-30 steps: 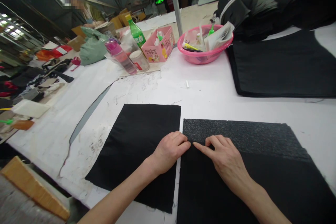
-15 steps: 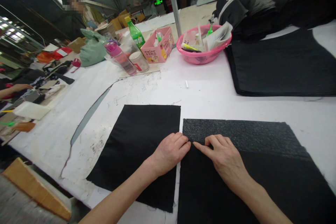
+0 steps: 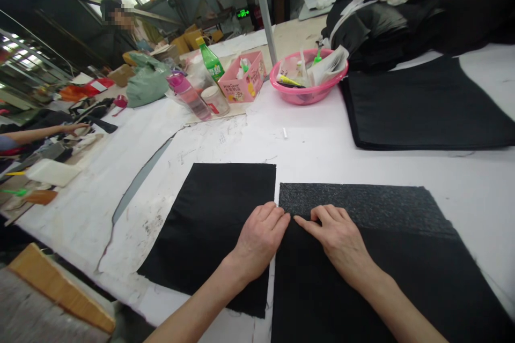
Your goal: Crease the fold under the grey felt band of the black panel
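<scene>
A large black cloth (image 3: 386, 278) lies on the right, with a speckled grey strip (image 3: 374, 203) along its far edge. At the strip's left end my left hand (image 3: 261, 233) is closed, its fingertips pressed together on the cloth's edge. Close beside it, my right hand (image 3: 338, 236) has its fingers curled and thumb stretched toward the left fingertips, pinching at the strip's lower border. A smaller black cloth piece (image 3: 213, 214) lies flat to the left, partly under my left wrist and forearm.
On the white table (image 3: 225, 142) stand a pink basin (image 3: 308, 96), pink box (image 3: 241, 88), green bottle (image 3: 211, 61), pink bottle (image 3: 189, 96) and jar (image 3: 215, 99). Stacked black cloth (image 3: 426, 112) lies far right. Another person's hand (image 3: 74, 128) shows at left.
The view has shifted slightly. My hands keep nearly the same pose at the strip's border. The other person's arm at the left reaches further into view.
</scene>
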`<act>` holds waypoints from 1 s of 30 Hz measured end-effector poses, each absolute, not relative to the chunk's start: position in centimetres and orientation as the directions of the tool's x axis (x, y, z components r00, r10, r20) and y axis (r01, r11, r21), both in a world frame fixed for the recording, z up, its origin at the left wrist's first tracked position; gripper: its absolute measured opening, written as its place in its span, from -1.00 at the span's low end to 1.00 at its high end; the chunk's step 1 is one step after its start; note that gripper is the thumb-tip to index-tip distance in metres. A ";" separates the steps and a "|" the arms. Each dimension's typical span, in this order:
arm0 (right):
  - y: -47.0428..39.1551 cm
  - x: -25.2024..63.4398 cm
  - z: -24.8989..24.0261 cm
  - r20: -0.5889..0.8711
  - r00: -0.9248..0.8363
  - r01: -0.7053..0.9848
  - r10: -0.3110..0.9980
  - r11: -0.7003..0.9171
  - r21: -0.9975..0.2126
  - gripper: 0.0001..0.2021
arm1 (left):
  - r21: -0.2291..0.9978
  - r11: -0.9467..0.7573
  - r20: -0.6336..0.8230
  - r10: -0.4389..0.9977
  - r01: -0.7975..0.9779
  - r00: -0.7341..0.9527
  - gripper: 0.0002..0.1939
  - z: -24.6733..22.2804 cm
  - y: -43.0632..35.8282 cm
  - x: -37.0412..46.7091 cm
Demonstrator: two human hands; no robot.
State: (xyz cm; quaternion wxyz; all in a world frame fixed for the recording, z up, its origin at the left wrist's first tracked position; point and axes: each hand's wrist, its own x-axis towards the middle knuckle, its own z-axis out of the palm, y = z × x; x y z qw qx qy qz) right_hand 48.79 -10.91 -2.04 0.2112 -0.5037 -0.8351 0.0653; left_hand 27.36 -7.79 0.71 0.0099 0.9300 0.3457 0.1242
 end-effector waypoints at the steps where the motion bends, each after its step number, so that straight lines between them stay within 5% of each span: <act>1: -10.9 48.8 -2.0 0.286 -0.402 0.815 0.870 0.482 -0.320 -0.67 | 0.108 -0.759 0.227 0.647 0.642 0.728 -0.76 0.4 -8.2 27.8; 22: -11.0 53.5 -1.5 0.241 -0.495 0.769 0.835 0.550 -0.327 -0.69 | 0.103 -0.728 0.107 0.685 0.678 0.720 -0.59 -0.6 -9.3 28.1; 30: -11.3 53.4 -2.1 0.273 -0.481 0.788 0.833 0.548 -0.282 -0.67 | 0.007 -0.776 0.092 0.629 0.631 0.772 -0.59 -0.4 -9.3 28.4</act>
